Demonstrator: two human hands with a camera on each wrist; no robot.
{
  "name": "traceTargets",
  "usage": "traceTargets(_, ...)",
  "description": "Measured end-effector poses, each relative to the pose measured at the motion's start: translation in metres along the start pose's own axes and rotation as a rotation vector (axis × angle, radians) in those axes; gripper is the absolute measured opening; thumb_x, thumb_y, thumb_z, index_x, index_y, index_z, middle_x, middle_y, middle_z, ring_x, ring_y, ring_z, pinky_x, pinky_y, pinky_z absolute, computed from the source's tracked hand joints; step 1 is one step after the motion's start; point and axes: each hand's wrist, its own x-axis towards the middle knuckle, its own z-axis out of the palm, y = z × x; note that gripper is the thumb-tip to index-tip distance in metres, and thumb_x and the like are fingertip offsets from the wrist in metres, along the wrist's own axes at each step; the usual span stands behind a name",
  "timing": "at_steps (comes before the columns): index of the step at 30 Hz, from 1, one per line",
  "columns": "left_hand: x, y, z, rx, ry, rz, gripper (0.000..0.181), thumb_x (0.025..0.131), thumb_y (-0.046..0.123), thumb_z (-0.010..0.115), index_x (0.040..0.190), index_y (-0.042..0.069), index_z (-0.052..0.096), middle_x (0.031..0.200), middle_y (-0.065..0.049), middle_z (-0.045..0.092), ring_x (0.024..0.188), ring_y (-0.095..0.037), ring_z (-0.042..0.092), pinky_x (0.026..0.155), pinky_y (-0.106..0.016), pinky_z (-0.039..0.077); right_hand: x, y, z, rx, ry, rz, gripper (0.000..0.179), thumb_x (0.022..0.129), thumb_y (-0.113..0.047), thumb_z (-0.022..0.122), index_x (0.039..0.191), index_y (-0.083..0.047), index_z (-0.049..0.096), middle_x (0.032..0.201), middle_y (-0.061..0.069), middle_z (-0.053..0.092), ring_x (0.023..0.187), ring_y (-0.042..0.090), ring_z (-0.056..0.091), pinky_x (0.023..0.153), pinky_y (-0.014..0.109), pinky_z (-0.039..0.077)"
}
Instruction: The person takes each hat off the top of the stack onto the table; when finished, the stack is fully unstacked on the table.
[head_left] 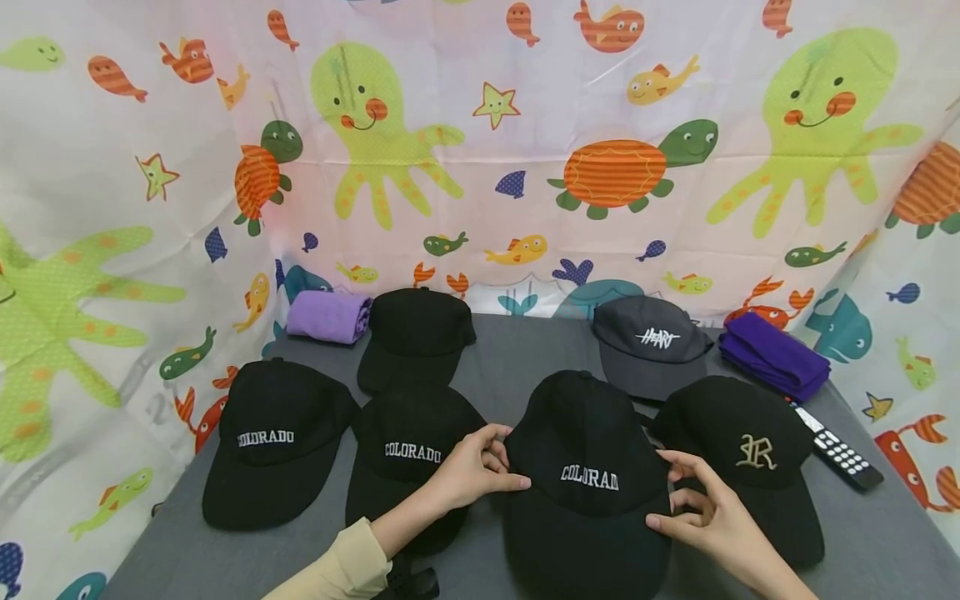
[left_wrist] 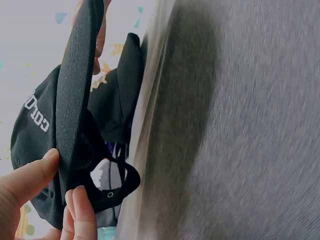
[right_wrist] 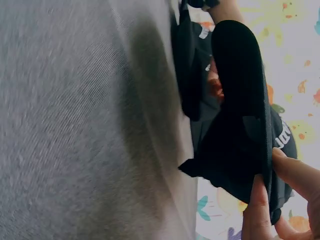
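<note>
A black baseball cap (head_left: pixel 577 542) with white COLORADO lettering, its last letter folded out of sight, faces me between both hands. My left hand (head_left: pixel 476 467) pinches it at the left side where brim meets crown, thumb on top and fingers beneath. On the opposite side my right hand (head_left: pixel 712 512) pinches the brim's edge the same way. Held up above the table, the cap (left_wrist: pixel 75 100) shows its looped back strap (left_wrist: pixel 115 197) in the left wrist view. From the right wrist view, the brim's underside (right_wrist: pixel 237 65) is visible.
Two more black COLORADO caps (head_left: pixel 273 450) (head_left: pixel 405 425) lie left, a plain black cap (head_left: pixel 420 333) behind. To the right are a black R cap (head_left: pixel 735 425), a grey HEART cap (head_left: pixel 652 346), a purple cloth (head_left: pixel 776 354) and a remote (head_left: pixel 847 458). A lilac cloth (head_left: pixel 327 317) sits back left.
</note>
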Motion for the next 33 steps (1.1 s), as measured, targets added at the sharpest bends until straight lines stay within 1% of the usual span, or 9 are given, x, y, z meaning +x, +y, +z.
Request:
traceTargets(6,-0.012,0.001,0.002,-0.100,-0.073,-0.063,0.070,0.075,0.020,0.078,0.133,0.001,0.042,0.085,-0.005,0.057,0.069,-0.013,0.063,0.067,-0.026,0.048,-0.007,-0.012,-0.006,0.010,-0.050,0.135,0.072,0.077,-0.006,0.073,0.136,-0.008,0.032,0.103,0.011,0.029,0.071,0.014,0.056,0.056,0.028,0.047)
traceTargets(9,-0.015,0.001,0.002,-0.138,-0.093,-0.093,0.071,0.076,0.020,0.077,0.134,0.001,0.041,0.085,-0.005,0.056,0.067,-0.012,0.063,0.067,-0.027,0.048,-0.008,-0.012,-0.007,0.023,-0.068,0.169,0.072,0.077,-0.006,0.073,0.136,-0.007,0.031,0.102,0.011,0.027,0.070,0.015,0.056,0.057,0.028,0.048)
traceTargets(11,-0.014,-0.002,0.003,-0.151,-0.095,-0.101,0.071,0.076,0.018,0.077,0.134,0.000,0.040,0.085,-0.005,0.056,0.066,-0.012,0.063,0.066,-0.027,0.048,-0.007,-0.009,-0.005,0.038,-0.066,0.147,0.071,0.078,-0.005,0.072,0.136,-0.007,0.032,0.101,0.011,0.029,0.069,0.014,0.056,0.056,0.028,0.048)
traceTargets(15,-0.005,-0.010,0.003,-0.151,-0.077,-0.111,0.071,0.076,0.017,0.077,0.134,0.000,0.040,0.085,-0.006,0.056,0.066,-0.012,0.064,0.064,-0.027,0.049,-0.003,0.000,0.000,0.038,-0.040,0.057,0.069,0.078,-0.003,0.072,0.136,-0.007,0.035,0.101,0.009,0.033,0.067,0.011,0.056,0.054,0.028,0.048)
traceTargets(18,0.002,-0.016,0.003,-0.131,-0.062,-0.118,0.071,0.076,0.018,0.077,0.134,-0.001,0.040,0.086,-0.007,0.057,0.066,-0.012,0.063,0.061,-0.026,0.048,0.003,0.008,0.004,0.022,-0.023,0.009,0.069,0.076,-0.003,0.073,0.135,-0.006,0.036,0.102,0.009,0.035,0.066,0.010,0.057,0.054,0.027,0.049)
traceTargets(21,0.006,-0.022,0.004,-0.104,-0.045,-0.109,0.072,0.076,0.018,0.077,0.133,-0.004,0.040,0.087,-0.007,0.057,0.065,-0.011,0.062,0.057,-0.026,0.046,0.010,0.017,0.006,0.019,-0.014,-0.004,0.070,0.075,-0.003,0.074,0.134,-0.005,0.037,0.102,0.011,0.035,0.065,0.008,0.058,0.053,0.026,0.049)
traceTargets(26,0.013,-0.028,0.009,0.021,-0.004,-0.039,0.069,0.076,0.019,0.077,0.132,-0.004,0.042,0.086,-0.008,0.056,0.062,-0.008,0.060,0.053,-0.023,0.047,0.017,0.029,0.008,0.010,0.000,-0.031,0.070,0.075,0.001,0.074,0.134,-0.003,0.036,0.104,0.012,0.036,0.065,0.007,0.059,0.053,0.025,0.049)
traceTargets(28,0.015,-0.029,0.012,0.071,0.008,-0.015,0.066,0.077,0.019,0.076,0.130,-0.004,0.045,0.085,-0.009,0.056,0.060,-0.008,0.059,0.052,-0.023,0.047,0.019,0.033,0.008,0.006,0.001,-0.027,0.070,0.075,0.002,0.073,0.134,-0.001,0.035,0.106,0.015,0.036,0.065,0.007,0.058,0.054,0.025,0.049)
traceTargets(33,0.020,-0.031,0.014,0.132,0.007,0.003,0.062,0.080,0.019,0.073,0.130,-0.004,0.045,0.083,-0.008,0.055,0.057,-0.010,0.060,0.051,-0.023,0.047,0.025,0.045,0.010,-0.019,0.004,0.006,0.070,0.075,0.000,0.074,0.133,0.000,0.035,0.108,0.018,0.037,0.067,0.008,0.058,0.055,0.026,0.049)
